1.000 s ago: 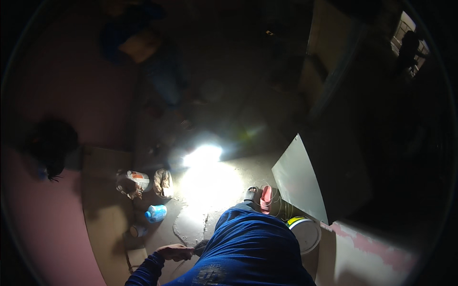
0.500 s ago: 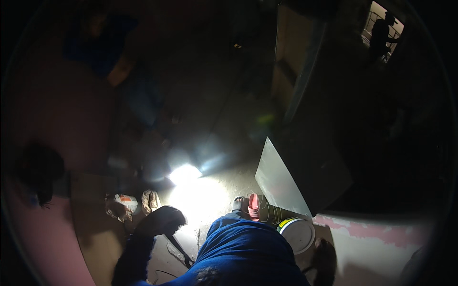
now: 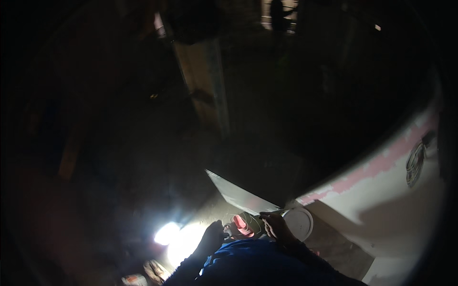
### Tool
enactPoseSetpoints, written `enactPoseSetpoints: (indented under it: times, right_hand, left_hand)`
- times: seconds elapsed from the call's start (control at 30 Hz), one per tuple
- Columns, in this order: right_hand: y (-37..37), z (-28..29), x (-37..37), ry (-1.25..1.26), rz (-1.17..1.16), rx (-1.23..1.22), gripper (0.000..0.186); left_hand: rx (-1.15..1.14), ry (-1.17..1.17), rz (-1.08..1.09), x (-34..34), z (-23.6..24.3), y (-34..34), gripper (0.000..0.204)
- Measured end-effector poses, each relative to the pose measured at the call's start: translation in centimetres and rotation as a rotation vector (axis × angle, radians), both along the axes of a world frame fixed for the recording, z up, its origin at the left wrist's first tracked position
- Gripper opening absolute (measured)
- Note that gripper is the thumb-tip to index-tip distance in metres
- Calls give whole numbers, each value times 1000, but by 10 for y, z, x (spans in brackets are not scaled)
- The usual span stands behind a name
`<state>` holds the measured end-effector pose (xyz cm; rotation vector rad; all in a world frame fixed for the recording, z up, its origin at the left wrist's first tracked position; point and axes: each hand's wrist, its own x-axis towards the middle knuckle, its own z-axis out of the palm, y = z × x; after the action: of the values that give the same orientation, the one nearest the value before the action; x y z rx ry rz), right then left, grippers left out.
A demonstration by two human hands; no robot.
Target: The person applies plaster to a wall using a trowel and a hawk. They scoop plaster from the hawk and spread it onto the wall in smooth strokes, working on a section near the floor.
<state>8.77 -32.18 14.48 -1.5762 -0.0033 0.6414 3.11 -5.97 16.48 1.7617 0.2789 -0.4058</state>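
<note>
My left hand (image 3: 212, 237) is a dark silhouette in front of my body, beside the bright patch of floor. Its fingers blend into shadow, and whether it holds anything is hidden. Further right, my right hand (image 3: 275, 227) reaches forward with its fingers apart, and I see nothing in them. It is close to the near edge of a pale flat panel (image 3: 241, 194) and left of a round white bucket lid (image 3: 298, 224). Between my hands a foot in a pink slipper (image 3: 243, 226) shows on the floor.
A glaring lamp (image 3: 167, 234) lights the floor at left. Crumpled brown paper (image 3: 156, 271) and a white-and-orange container (image 3: 134, 280) lie at lower left. A pink-and-white wall (image 3: 381, 190) with a hanging cable coil (image 3: 416, 164) runs along the right. A tall board (image 3: 202, 86) stands far off.
My view has swung right, so the panel and lamp sit further left. Both hands have come in toward the front of my body; the dark long thing near my left hand no longer shows.
</note>
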Motion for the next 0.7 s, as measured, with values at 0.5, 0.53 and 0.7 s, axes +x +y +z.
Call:
enactPoseSetpoints:
  times: [0.5, 0.53, 0.7]
  right_hand:
    - [58, -36, -95, -247, -50, 82, 29]
    - [58, -35, -97, -109, -75, 116, 33]
    - [41, -19, -113, -3, -67, 69, 41]
  left_hand:
    - [427, -804, -648, -12, -63, 10, 9]
    - [456, -866, -644, -13, -59, 6, 8]
    - [87, -314, -514, -19, -19, -18, 14]
